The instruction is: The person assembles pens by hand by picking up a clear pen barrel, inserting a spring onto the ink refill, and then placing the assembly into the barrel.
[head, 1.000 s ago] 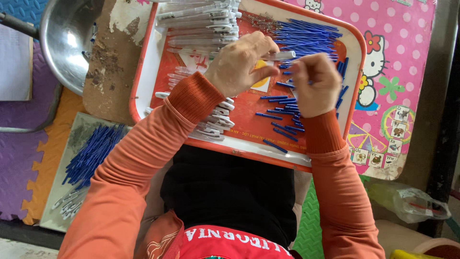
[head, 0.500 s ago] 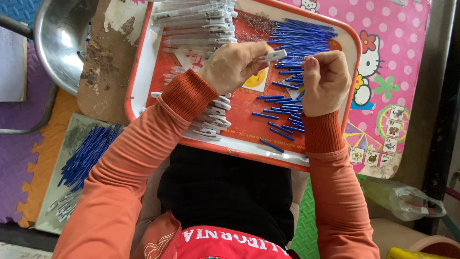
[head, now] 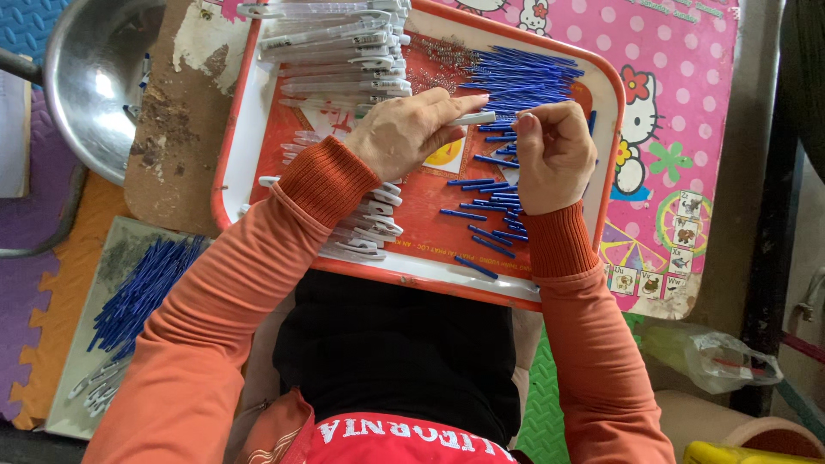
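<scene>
Over an orange tray with a white rim (head: 404, 268), my left hand (head: 404, 133) pinches a clear white pen barrel (head: 474, 119) that points to the right. My right hand (head: 550, 155) is closed right at the barrel's tip, seemingly on a thin blue refill, most of which is hidden by the fingers. Loose blue refills (head: 485, 206) lie on the tray below my hands, and a dense pile of them (head: 524, 76) sits at the far right corner. Clear pen barrels (head: 339, 47) are stacked at the far left, and more of them (head: 371, 230) lie under my left forearm.
A steel bowl (head: 94, 77) stands at the upper left. A second flat tray of blue refills (head: 137, 292) lies at the lower left on foam floor tiles. The orange tray rests on a pink cartoon board (head: 679, 103). A plastic bag (head: 713, 361) lies at the lower right.
My right hand has come up from the loose refills and met the end of the barrel in my left hand. My left hand has held its grip throughout.
</scene>
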